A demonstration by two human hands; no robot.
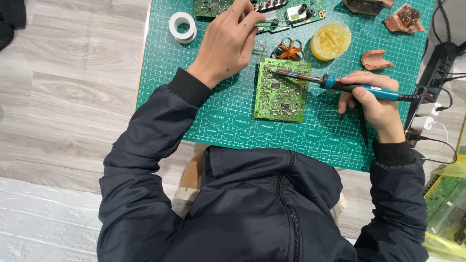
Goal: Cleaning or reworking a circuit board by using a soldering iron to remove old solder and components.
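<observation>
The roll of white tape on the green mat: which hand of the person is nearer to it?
Left. The left hand is just beside the roll of white tape, apart from it. The right hand holds the soldering iron far across the green mat.

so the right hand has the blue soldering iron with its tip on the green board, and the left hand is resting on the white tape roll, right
Not quite. In the head view the left hand is on another circuit board at the mat's far edge; the white tape roll lies apart. The right hand, soldering iron and green board are right.

Bright even light, soft shadows, sharp focus, no glare.
</observation>
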